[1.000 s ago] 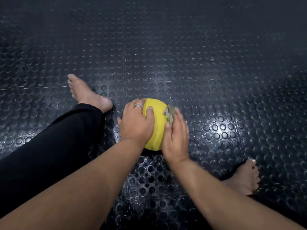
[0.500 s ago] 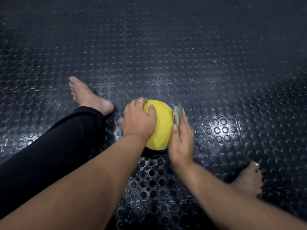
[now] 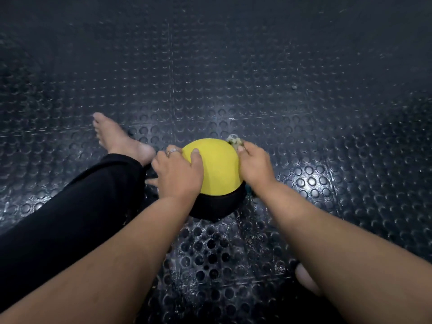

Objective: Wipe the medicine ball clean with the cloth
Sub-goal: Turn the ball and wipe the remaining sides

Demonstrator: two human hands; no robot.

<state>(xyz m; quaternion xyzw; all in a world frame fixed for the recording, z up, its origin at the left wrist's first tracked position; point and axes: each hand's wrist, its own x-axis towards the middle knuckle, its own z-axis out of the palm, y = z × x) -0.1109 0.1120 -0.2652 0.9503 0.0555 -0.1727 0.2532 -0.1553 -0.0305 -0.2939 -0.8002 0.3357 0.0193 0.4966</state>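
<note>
The medicine ball (image 3: 216, 169) sits on the dark studded floor mat (image 3: 304, 101) between the person's outstretched legs, its upper part yellow and its lower part black, the black half turned toward the person. The left hand (image 3: 177, 170) lies over the ball's left side with the fingers spread and wrapped around the curve, the thumb laid across the yellow top and a ring (image 3: 172, 151) showing on one finger; it grips the ball and holds it in place. On the ball's right side the right hand (image 3: 254, 163) is pressed against the yellow surface, its fingers curled round the cloth (image 3: 235, 141), of which only a small pale, crumpled bit pokes out past the fingertips at the ball's far upper right edge. How much cloth lies under the palm is hidden. Left of the ball, a leg in a black trouser (image 3: 70, 206) stretches across the mat, ending in a bare foot (image 3: 119, 139) that lies just beyond the ball's left side, toes pointing away. Nearer than the ball and to its right, part of the other bare foot (image 3: 306, 278) peeks out from behind the right forearm. Far beyond the ball to the right, a tiny pale speck (image 3: 293, 87) lies on the mat.
</note>
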